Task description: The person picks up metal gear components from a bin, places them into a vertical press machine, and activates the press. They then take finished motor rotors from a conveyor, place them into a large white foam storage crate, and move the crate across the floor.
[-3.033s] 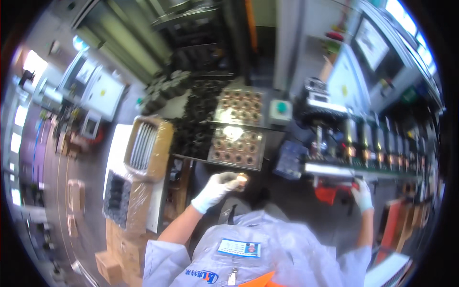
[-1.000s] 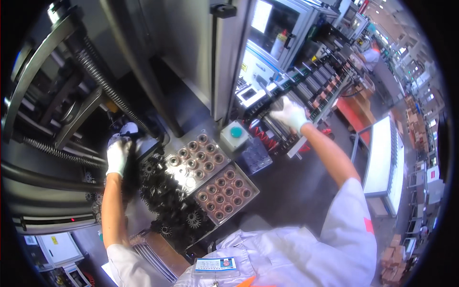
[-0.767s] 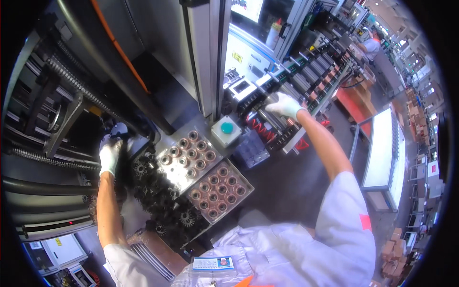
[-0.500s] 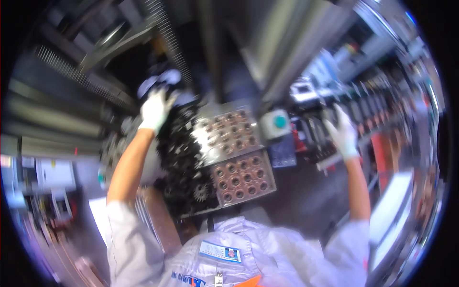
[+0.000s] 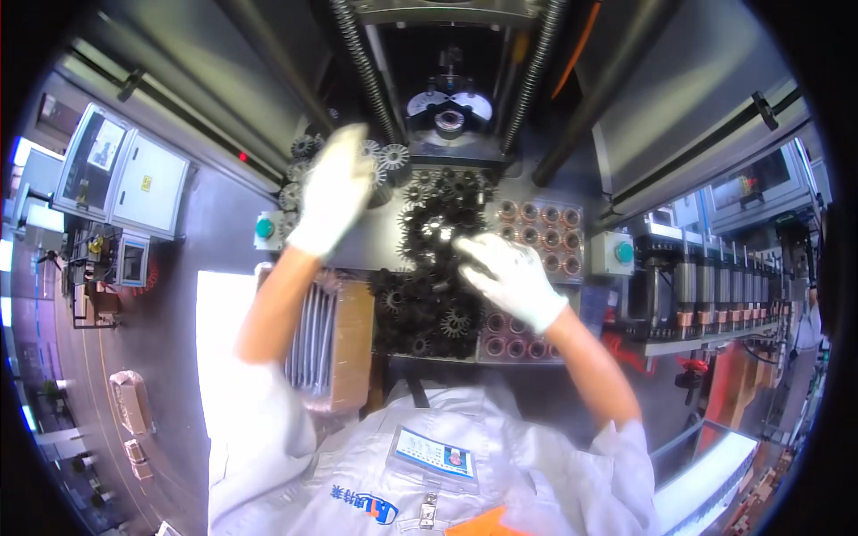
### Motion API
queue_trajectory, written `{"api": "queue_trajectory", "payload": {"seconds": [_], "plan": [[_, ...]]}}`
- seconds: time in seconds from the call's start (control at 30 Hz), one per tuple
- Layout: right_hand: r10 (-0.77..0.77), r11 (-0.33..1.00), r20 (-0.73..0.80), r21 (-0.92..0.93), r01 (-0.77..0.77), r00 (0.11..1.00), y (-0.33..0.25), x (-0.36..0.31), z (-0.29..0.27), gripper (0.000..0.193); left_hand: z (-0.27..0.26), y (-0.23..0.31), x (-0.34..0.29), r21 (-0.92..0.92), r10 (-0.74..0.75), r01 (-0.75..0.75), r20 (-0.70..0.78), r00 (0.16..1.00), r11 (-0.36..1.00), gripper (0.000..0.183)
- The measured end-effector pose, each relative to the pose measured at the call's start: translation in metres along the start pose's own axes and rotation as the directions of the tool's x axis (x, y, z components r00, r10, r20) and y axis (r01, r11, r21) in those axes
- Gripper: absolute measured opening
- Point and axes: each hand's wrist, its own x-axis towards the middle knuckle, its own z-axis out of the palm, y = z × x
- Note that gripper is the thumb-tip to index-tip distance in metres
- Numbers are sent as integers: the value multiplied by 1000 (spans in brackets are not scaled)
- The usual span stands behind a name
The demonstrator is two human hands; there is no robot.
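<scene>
Head view: the right hand, fingers parted, has left the cylinder line for the black toothed parts; the blurred left hand, its grip impossible to tell, has gone from the press fixture to the grey toothed stacks, freeing the fixture. Bare tabletop separates the hands; a ring tray borders the right.

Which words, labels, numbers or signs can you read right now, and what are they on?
Emblem, blue and red, with blue lettering, on the grey shirt: printed text not transcribed.
Badge on the chest: lines too small to read.
Yellow label on the white cabinet: too small.
</scene>
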Motion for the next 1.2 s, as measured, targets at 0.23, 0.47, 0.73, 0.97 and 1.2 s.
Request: {"api": "queue_trajectory", "payload": {"seconds": [0.23, 0.47, 0.73, 0.97, 1.2], "plan": [[-211, 947, 263, -184, 263, 942, 0, 80, 72, 24, -76, -140, -135, 279, -258, 207, 157, 953, 938, 35], [24, 999, 208, 31, -31, 978, -18, 87, 48, 25, -52, -94, -110, 248, 2, -44, 167, 986, 968, 38], [259, 706, 134, 650, -282, 957, -6, 40, 18, 26, -40, -100, -98, 237, 142, -198, 234, 962, 951, 39], [316, 527, 206, 774, -351, 926, 4, 29, -10, 27, -51, -77, -106, 254, 164, -238, 281, 946, 937, 37], [395, 491, -121, 866, -97, 911, 17, 132, -41, 35, -103, -17, -89, -154, -65, 76, 77, 995, 985, 33]]}}
